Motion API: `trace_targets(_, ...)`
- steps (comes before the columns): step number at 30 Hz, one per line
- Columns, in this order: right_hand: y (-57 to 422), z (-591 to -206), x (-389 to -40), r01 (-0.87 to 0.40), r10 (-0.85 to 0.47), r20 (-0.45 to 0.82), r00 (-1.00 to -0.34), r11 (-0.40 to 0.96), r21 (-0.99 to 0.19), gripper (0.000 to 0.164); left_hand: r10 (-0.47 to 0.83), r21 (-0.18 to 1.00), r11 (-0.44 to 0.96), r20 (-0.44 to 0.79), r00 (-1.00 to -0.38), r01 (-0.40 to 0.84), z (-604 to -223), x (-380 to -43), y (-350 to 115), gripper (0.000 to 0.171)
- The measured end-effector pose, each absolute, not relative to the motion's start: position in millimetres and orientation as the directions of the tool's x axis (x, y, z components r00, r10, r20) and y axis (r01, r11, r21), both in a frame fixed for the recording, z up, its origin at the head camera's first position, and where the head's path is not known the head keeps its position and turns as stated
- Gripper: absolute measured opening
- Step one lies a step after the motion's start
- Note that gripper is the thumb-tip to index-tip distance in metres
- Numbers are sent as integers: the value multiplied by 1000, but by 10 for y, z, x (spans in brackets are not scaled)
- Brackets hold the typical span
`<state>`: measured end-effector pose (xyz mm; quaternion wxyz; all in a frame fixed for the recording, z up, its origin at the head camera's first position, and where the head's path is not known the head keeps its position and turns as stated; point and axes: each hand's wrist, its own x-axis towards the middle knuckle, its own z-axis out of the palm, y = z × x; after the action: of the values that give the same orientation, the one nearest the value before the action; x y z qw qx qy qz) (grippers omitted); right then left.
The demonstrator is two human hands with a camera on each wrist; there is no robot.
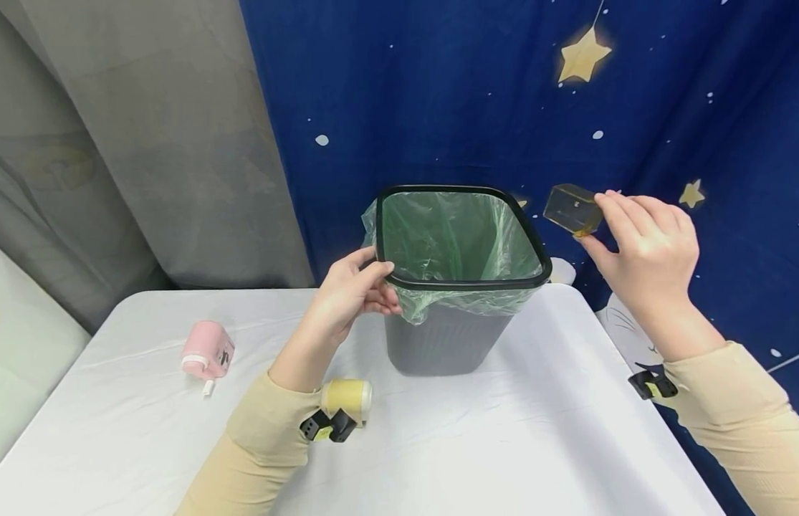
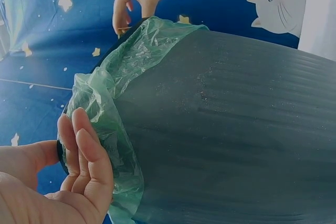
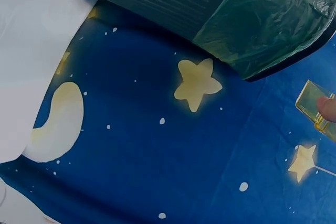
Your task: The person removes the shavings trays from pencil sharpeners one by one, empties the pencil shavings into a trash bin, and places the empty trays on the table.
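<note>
A grey trash can (image 1: 447,340) with a black rim (image 1: 466,284) stands on the table, lined with a thin green plastic bag (image 1: 438,233) folded over the rim. My left hand (image 1: 350,292) grips the rim at the near left corner, thumb over the top and fingers outside against the bag, as the left wrist view (image 2: 79,174) also shows. To the right of the can, my right hand (image 1: 653,251) pinches a small see-through yellowish plastic box (image 1: 572,208) between thumb and fingers, in the air near rim height. Only part of the box (image 3: 310,100) appears in the right wrist view.
A pink container (image 1: 208,347) with a white cap lies on the white table (image 1: 502,444) at the left. Beside my left wrist lies a yellow and white cylinder (image 1: 349,398), partly covered. Blue star-patterned curtain (image 1: 438,93) hangs behind, grey curtain (image 1: 167,136) to its left.
</note>
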<state>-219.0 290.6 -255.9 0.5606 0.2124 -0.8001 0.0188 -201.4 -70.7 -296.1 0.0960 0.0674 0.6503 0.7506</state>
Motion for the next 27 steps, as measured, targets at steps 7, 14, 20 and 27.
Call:
trace_targets(7,2976,-2630,-2196,-328,-242,910,-337,936,128,53,232,989,-139,-23,-972,-56,-2966,-2018,-708,69)
trace_targets(14,3055,-2737,-2204,-297,-165,914,-370,953,52,50,233,988,-144,-21,-972,-56,-2960,-2015,-703,69)
trace_targets(20,3114,-2849,-2217,-288,-100,919,-382,958,-16,50,234,988,-144,-20,-972,-55,-2959,-2013,-697,68)
trace_targets(27,3160,-2997,-2221,-243,14,891,-455,960,-139,56,234,988,-146,-21,-972,-56,-2966,-2017,-703,68)
